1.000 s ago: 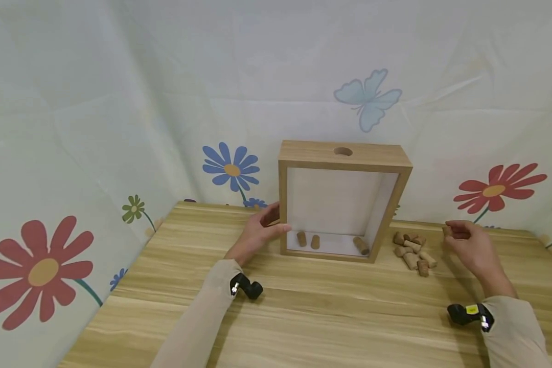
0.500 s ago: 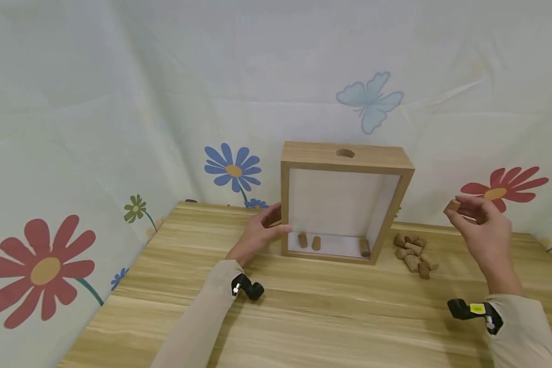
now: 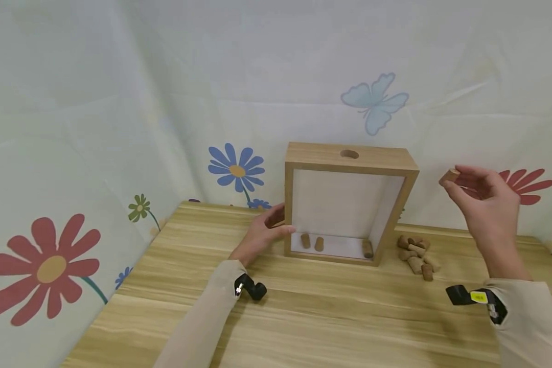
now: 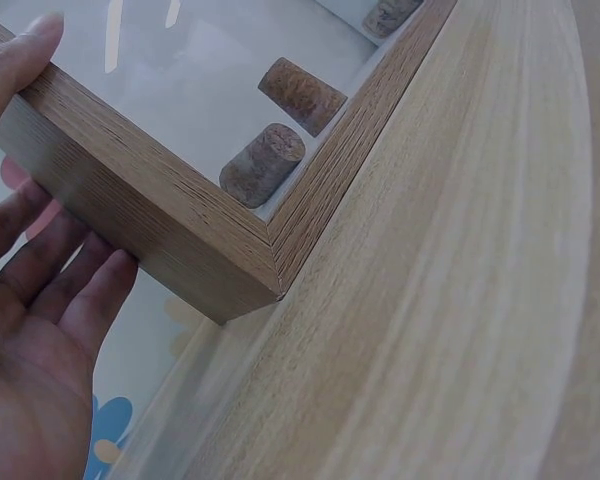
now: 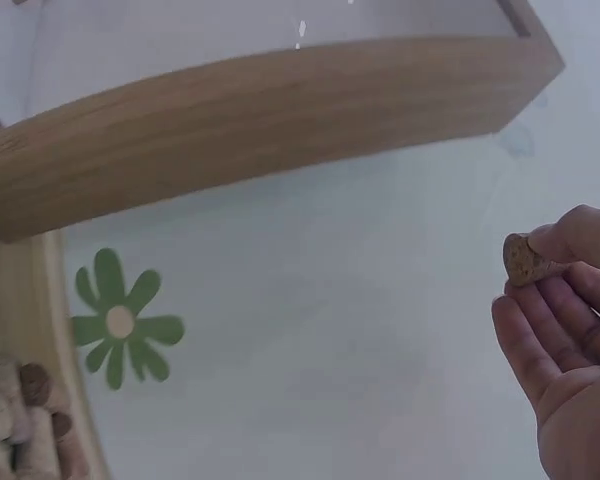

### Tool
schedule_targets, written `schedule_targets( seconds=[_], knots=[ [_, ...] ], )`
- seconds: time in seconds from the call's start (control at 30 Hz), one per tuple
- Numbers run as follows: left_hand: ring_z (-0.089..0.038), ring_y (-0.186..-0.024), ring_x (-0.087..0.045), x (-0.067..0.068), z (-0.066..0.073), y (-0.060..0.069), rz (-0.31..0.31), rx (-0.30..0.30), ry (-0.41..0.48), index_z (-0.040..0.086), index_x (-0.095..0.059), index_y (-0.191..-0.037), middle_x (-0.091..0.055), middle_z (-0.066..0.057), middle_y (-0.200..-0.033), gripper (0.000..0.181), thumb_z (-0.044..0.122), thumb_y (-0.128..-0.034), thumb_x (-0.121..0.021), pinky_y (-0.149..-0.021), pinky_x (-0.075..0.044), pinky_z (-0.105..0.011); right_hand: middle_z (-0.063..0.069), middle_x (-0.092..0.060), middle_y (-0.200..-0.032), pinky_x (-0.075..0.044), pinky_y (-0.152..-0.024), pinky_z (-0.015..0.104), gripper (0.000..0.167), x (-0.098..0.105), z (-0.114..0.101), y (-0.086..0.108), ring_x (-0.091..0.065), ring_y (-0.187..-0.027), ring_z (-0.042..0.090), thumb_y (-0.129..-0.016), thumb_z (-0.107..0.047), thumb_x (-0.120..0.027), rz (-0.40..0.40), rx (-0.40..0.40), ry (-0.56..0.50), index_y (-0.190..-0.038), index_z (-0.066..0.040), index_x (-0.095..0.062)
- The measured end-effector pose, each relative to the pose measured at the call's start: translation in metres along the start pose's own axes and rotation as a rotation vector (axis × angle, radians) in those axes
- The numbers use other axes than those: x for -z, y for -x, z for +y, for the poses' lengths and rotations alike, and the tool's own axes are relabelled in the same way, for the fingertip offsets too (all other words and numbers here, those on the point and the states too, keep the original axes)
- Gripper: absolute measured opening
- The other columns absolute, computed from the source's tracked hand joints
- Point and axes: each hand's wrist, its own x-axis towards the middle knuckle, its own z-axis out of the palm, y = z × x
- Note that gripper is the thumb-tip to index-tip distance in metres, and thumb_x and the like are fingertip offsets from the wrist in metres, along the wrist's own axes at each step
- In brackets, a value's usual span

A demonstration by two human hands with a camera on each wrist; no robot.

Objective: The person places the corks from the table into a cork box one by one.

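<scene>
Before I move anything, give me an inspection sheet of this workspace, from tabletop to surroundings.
Surface: wood-grain tabletop, no spills seen.
Job's things: wooden shadow box upright, round hole in its top, three corks inside; loose cork pile on the tabletop, right of the box.
Clutter: nothing seen.
Left hand: grips the box's left side, thumb on the front rim.
Right hand: pinches one cork off the tabletop, right of the box.
Cables: nothing seen.
Surroundings: pale backdrop printed with flowers and a blue butterfly.
</scene>
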Motion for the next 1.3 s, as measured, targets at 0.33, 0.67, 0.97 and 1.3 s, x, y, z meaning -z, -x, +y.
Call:
schedule_targets(
  seconds=[0.33,0.67,0.97,1.3],
  knots=[
    [-0.03,-0.142,-0.053,0.001,0.001,-0.001,-0.009,0.003,0.005,0.008,-0.044,-0.162,-0.055,-0.013,-0.154,0.079,0.021,-0.0938,-0.083,-0.116,-0.045,-0.043,-0.012,-0.072,-0.109,-0.051,-0.089,0.009,0.037,-0.016,-0.045,-0.016,-0.068,-0.1,0.004,-0.095,-0.004,-0.079,-0.082,0.146,-0.023,-0.132,-0.006,-0.072],
    [-0.031,-0.141,-0.053,0.002,-0.003,-0.002,-0.015,-0.013,0.007,0.008,-0.045,-0.161,-0.055,-0.015,-0.154,0.079,0.025,-0.0937,-0.083,-0.116,-0.045,-0.044,-0.012,-0.071,-0.112,-0.052,-0.089,0.011,0.036,-0.036,-0.078,-0.029,-0.068,-0.101,0.004,-0.094,-0.001,-0.08,-0.15,0.235,-0.047,-0.129,-0.008,-0.073],
    [-0.03,-0.14,-0.054,0.001,-0.004,-0.002,-0.015,-0.011,0.025,0.009,-0.045,-0.161,-0.057,-0.013,-0.152,0.078,0.02,-0.0938,-0.083,-0.115,-0.046,-0.043,-0.008,-0.071,-0.112,-0.053,-0.09,0.012,0.037,-0.059,-0.095,-0.027,-0.068,-0.101,0.002,-0.095,-0.006,-0.081,-0.267,0.271,-0.007,-0.131,-0.003,-0.069],
    [-0.03,-0.141,-0.053,0.0,-0.005,-0.004,-0.011,-0.011,0.019,0.008,-0.045,-0.161,-0.056,-0.014,-0.153,0.078,0.018,-0.093,-0.083,-0.116,-0.045,-0.042,0.011,-0.072,-0.116,-0.053,-0.089,0.012,0.04,-0.079,-0.105,-0.028,-0.068,-0.097,-0.001,-0.093,0.0,-0.081,-0.369,0.313,0.0,-0.131,0.002,-0.068]
  ],
)
